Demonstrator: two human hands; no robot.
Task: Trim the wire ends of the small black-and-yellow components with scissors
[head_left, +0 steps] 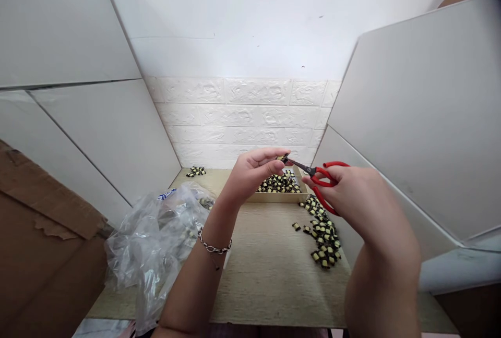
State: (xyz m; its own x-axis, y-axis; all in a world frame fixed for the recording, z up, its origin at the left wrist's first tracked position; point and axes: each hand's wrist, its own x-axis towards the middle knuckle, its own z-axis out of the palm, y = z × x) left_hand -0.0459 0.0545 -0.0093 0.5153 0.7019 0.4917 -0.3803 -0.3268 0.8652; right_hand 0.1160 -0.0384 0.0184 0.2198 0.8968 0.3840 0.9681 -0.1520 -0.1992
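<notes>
Between the thumb and fingers of my left hand (258, 168) is a small yellow-and-black piece (282, 158), which looks like a tiny wound coil or transformer. My right hand (352, 192) grips a pair of scissors (321, 176) with red handles and dark, narrow blades. The blade tips reach the small piece; whether they touch it I cannot tell. Below and behind the hands stands a shallow box (274, 197) holding many pieces of the same kind. A loose pile of these pieces (324, 239) lies on the table under my right hand.
A clear plastic bag (156, 244) with more pieces inside lies at the left of the table (270, 280). A small cluster of pieces (196, 171) sits at the back left. White panels flank both sides, with cardboard (43, 213) at far left. Part of another person shows at top right.
</notes>
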